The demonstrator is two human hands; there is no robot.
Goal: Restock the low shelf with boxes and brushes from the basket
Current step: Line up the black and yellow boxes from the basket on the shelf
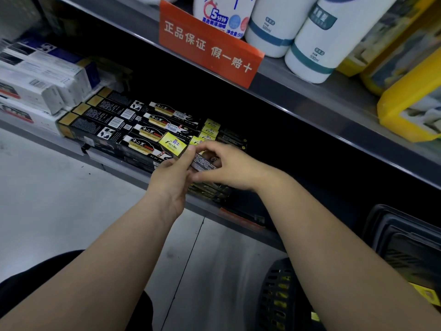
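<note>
A long black box with a yellow end is held over the front edge of the low shelf. My left hand grips it from below and the left. My right hand pinches its dark side from the right. Behind the hands, several more yellow-ended boxes lie stacked on the shelf. Left of them lie rows of black and gold boxes. The dark basket stands on the floor at the lower right, partly hidden by my right forearm, with yellow items showing through its mesh.
White boxes fill the shelf's left end. The upper shelf carries an orange sign, white bottles and yellow packs. Stacked dark baskets stand at the right. Grey floor lies to the left.
</note>
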